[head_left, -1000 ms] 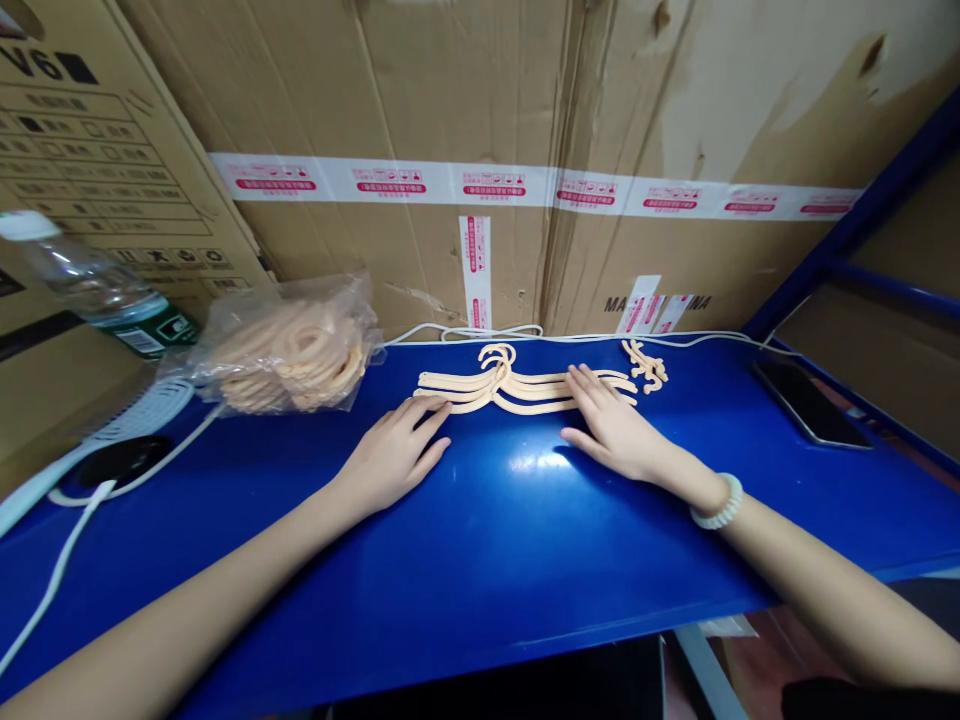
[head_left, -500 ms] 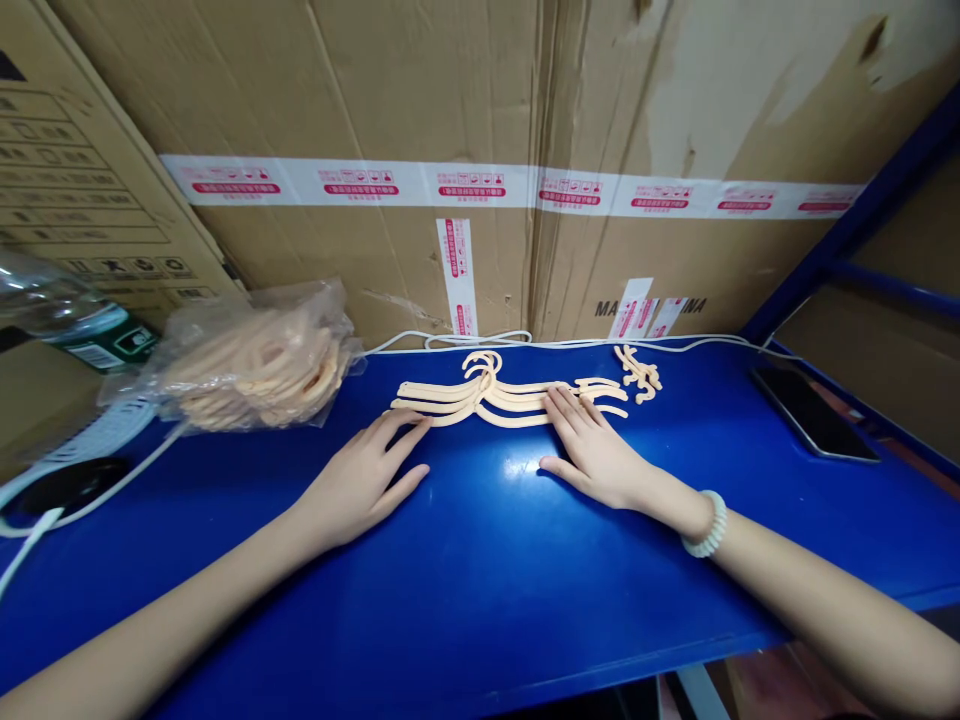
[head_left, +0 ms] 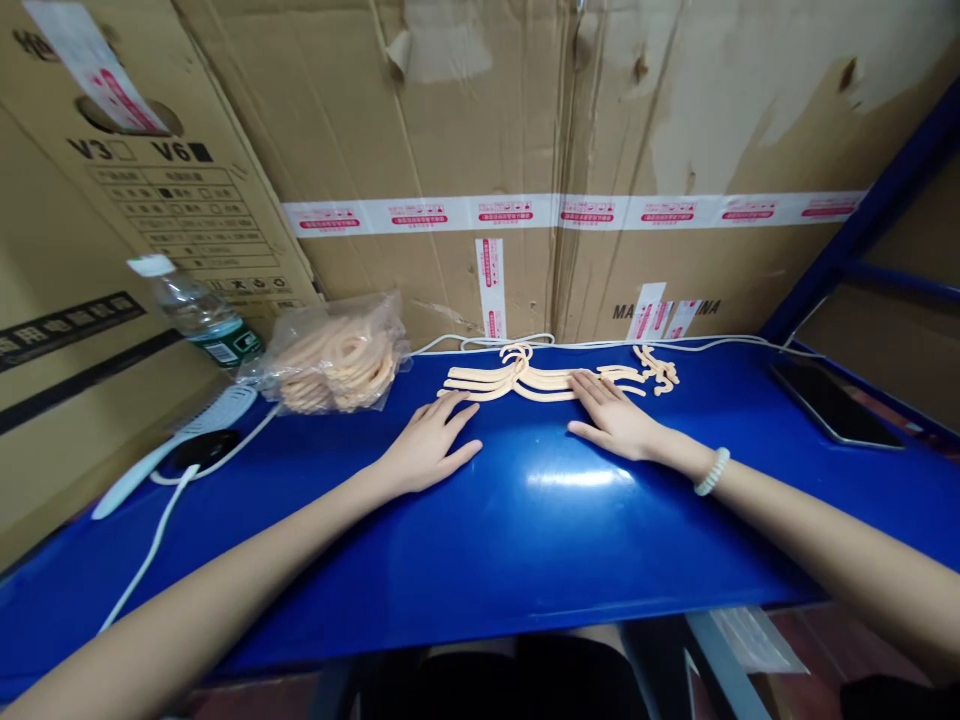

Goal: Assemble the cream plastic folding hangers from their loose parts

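Observation:
Several beige curved strips (head_left: 545,380), shaped like the arms of clothes hangers, lie in rows on the blue table (head_left: 480,560). Small beige hooks (head_left: 517,352) sit at their middle. My left hand (head_left: 431,443) rests flat with fingers outstretched, its fingertips at the left ends of the lowest strips. On the other side, my right hand (head_left: 615,420) is also flat, fingers over the right part of the strips, thumb apart. Shorter beige strips (head_left: 621,374) stick out beyond its fingertips. A little pile of small beige pieces (head_left: 660,370) lies farther right. Neither hand grasps anything.
At the left, a clear plastic bag (head_left: 337,355) of beige ring-shaped pieces stands near a water bottle (head_left: 202,315), a pale hairbrush (head_left: 180,440) and a black round object (head_left: 204,450) with a white cable. Large cardboard boxes (head_left: 420,120) back the table. A phone (head_left: 832,403) lies right.
The camera view has shifted left and downward, so more of the left boxes and the table's front edge shows. Both hands keep about the same place on the strips.

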{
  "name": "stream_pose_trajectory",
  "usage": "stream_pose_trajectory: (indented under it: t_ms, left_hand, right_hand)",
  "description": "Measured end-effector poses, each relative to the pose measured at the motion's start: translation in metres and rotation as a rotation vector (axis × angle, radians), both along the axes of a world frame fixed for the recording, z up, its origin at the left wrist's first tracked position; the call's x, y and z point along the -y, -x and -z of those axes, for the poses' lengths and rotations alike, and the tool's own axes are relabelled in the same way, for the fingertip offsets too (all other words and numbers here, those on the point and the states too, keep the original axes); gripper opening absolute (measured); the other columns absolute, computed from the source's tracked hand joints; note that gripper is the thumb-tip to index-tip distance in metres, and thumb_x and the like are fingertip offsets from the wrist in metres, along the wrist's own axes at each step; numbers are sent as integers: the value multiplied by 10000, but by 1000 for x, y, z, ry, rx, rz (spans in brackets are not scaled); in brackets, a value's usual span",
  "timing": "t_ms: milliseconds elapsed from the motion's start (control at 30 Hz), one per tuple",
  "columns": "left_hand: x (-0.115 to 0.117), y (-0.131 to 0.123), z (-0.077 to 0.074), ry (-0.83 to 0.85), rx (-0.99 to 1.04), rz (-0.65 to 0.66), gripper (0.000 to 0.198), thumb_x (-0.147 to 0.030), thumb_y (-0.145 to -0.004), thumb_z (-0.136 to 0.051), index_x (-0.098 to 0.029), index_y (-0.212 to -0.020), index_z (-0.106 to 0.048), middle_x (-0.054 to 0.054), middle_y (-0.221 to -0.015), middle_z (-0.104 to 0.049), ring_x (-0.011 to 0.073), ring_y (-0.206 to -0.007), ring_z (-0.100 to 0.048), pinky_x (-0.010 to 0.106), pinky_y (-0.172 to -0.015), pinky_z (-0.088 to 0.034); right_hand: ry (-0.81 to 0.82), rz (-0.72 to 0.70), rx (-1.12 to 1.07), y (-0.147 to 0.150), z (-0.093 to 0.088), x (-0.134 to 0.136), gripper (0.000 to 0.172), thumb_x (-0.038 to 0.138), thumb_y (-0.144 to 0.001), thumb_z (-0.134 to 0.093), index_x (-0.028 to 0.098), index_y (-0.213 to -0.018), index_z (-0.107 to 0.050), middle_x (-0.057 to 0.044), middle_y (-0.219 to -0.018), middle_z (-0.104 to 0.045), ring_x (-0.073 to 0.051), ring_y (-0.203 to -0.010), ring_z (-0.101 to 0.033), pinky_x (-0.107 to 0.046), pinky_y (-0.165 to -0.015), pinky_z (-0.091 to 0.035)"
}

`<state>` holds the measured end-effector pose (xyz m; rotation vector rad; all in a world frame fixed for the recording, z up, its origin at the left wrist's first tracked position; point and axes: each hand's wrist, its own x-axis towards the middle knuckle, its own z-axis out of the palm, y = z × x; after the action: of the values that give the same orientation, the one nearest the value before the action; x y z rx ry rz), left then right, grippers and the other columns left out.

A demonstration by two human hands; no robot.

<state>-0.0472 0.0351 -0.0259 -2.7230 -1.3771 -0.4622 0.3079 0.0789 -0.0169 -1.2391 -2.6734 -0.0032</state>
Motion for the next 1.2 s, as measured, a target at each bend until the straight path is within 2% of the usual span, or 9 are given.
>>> stream_pose_trajectory:
  t_ms: [300,367,467,533,633,800,1000,1100,1200]
  left_hand:
    - [-7,-19,0,-4,29,49,574,-488,-986,-460,-100,-1406,-503,226,-1530,-415,369,-1417,-402,577,-1108,-387]
    - [-7,-20,0,-4,40,54,580,-489,-985,-463,-93,-1406,-506,230,-1531,-416,370,-1424,-397,577,-1118,-379]
    - [-4,-20,1,-15,80,55,556,-469,-985,-470,-109,-1408,-507,224,-1533,-420,362,-1429,-399,574,-1126,-379]
    - [-1,-20,1,-31,107,60,523,-437,-987,-475,-124,-1404,-512,213,-1526,-432,352,-1418,-416,565,-1125,-388]
    - [7,-19,-1,-48,120,94,467,-399,-995,-473,-157,-1391,-526,188,-1501,-468,335,-1392,-448,553,-1109,-411]
    - [15,-21,-8,-66,81,159,416,-356,-1004,-462,-154,-1355,-560,184,-1488,-481,332,-1372,-462,530,-1096,-425]
    - [15,-20,-9,-88,92,191,376,-312,-991,-486,-155,-1318,-585,180,-1456,-513,327,-1359,-476,524,-1092,-427]
    - [14,-20,-8,-101,94,201,361,-306,-989,-489,-164,-1303,-596,175,-1439,-529,326,-1344,-490,520,-1078,-439]
    - [14,-21,-7,-119,81,208,351,-302,-989,-486,-162,-1290,-600,170,-1436,-533,322,-1335,-497,506,-1072,-444]
  right_hand:
    - [-1,116,30,-22,-25,-27,670,604,-962,-392,184,-1475,-484,-126,-1552,-448,-328,-1452,-379,-543,-1179,-307]
    - [-71,226,-2,-32,-35,-36,603,537,-968,-404,167,-1423,-543,-135,-1516,-496,-328,-1420,-426,-515,-1160,-347]
    - [-186,495,-71,-58,-48,-46,584,455,-981,-350,66,-1340,-596,-242,-1361,-605,-382,-1292,-541,-535,-1067,-430]
    - [-203,667,-83,-77,-50,-49,614,503,-951,-384,19,-1199,-671,-297,-1177,-672,-425,-1147,-618,-546,-950,-493]
    - [-150,796,-60,-98,-44,-51,616,634,-860,-489,84,-984,-738,-255,-982,-716,-404,-979,-673,-478,-779,-541]
    - [-48,762,-45,-109,-34,-55,458,610,-799,-599,172,-811,-731,-145,-820,-737,-314,-831,-693,-359,-685,-507]
    - [-73,742,-105,-118,-41,-54,451,491,-838,-601,127,-1083,-706,-172,-1072,-742,-313,-953,-690,-368,-762,-511]
    - [-58,772,-102,-126,-49,-46,416,555,-818,-614,161,-882,-734,-144,-911,-759,-297,-819,-699,-359,-661,-506]
    - [-36,787,-74,-130,-57,-39,440,621,-653,-755,202,-563,-656,-98,-599,-687,-261,-575,-649,-337,-500,-446]
